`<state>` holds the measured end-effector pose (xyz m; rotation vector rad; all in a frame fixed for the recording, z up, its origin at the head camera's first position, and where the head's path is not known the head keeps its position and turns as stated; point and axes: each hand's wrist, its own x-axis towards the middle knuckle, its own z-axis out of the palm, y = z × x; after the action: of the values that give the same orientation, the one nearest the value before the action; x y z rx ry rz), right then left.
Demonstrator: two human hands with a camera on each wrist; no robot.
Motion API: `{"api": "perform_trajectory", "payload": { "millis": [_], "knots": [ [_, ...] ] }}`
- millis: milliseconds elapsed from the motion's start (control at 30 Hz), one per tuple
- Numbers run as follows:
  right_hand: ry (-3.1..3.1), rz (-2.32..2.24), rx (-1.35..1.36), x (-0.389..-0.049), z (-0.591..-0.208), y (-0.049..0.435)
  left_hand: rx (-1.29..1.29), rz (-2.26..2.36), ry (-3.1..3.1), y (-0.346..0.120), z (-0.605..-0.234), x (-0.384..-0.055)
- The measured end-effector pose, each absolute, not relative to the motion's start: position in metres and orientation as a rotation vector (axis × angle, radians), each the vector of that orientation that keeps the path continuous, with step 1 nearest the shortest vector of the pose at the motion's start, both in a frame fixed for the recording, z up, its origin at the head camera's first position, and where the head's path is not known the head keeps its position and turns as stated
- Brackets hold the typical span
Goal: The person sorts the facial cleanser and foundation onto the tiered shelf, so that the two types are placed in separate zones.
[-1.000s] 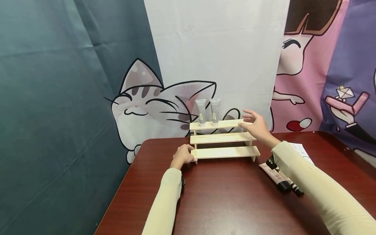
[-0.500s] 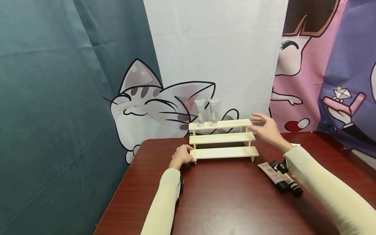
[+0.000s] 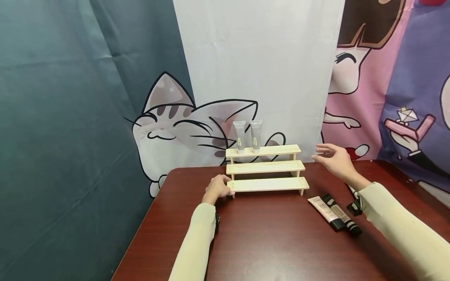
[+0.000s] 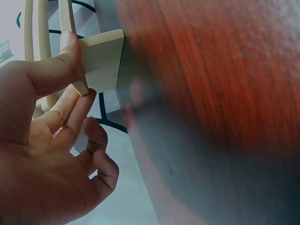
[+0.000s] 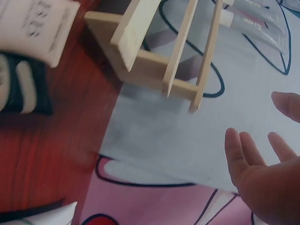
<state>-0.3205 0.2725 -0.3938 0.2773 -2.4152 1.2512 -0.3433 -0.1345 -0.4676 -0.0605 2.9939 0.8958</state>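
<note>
A three-tier wooden display stand [image 3: 267, 168] stands at the back of the table. My left hand [image 3: 218, 186] pinches the left end of its lowest shelf; in the left wrist view the thumb [image 4: 69, 49] lies on one face of the board and fingertips on the other. Two grey squeeze tubes, a left one [image 3: 240, 136] and a right one [image 3: 256, 136], stand upright on their caps on the top shelf's left half. My right hand [image 3: 335, 160] hovers right of the stand, fingers spread and nothing in them; the right wrist view shows the hand [image 5: 267, 183] apart from the shelf ends.
On the table [image 3: 267, 242], right of the stand, lie a pink BB tube [image 3: 325, 211] with a black cap and a black-and-beige tube [image 3: 340, 214] side by side. A white item [image 5: 47, 216] shows at the right wrist view's bottom left. A printed cloth backdrop [image 3: 267, 58] hangs behind.
My right hand has moved right, from over the top shelf's right end to beside the stand. The left hand keeps its hold on the lowest shelf. Both grey tubes have stayed in place.
</note>
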Motion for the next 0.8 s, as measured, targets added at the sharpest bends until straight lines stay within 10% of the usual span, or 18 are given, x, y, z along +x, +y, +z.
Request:
{"api": "perform_trajectory", "payload": {
  "millis": [800],
  "knots": [
    [-2.611, 1.116, 0.019, -0.305, -0.429, 0.348, -0.052, 0.89, 2.993, -0.134, -0.467, -0.345]
  ]
}}
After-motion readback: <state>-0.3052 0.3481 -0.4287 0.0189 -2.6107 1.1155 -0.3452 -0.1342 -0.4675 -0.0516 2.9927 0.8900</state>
